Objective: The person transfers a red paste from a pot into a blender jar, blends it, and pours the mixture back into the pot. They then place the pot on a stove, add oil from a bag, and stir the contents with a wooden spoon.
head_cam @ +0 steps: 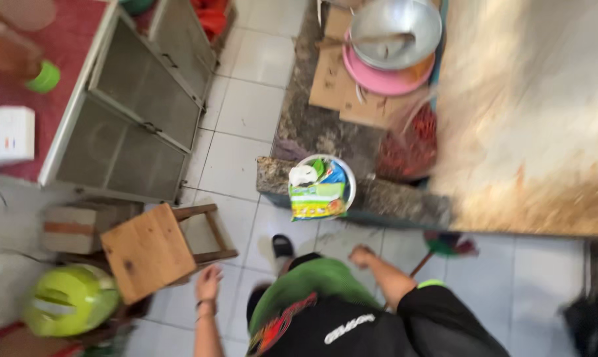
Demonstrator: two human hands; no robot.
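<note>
Empty hands (208, 283), wooden stool (148, 251) beside.

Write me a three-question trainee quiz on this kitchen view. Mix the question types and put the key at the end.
1. True or false: the left hand is gripping the wooden stool.
2. What lies in the white bowl on the stone counter? A) eggs B) food packets C) a knife
3. Which hand is nearer the broom on the tiled floor?

Key
1. False: it hangs open beside the stool, holding nothing.
2. B: a green and yellow packet and other wrappers.
3. The right hand, which is also empty.
</note>
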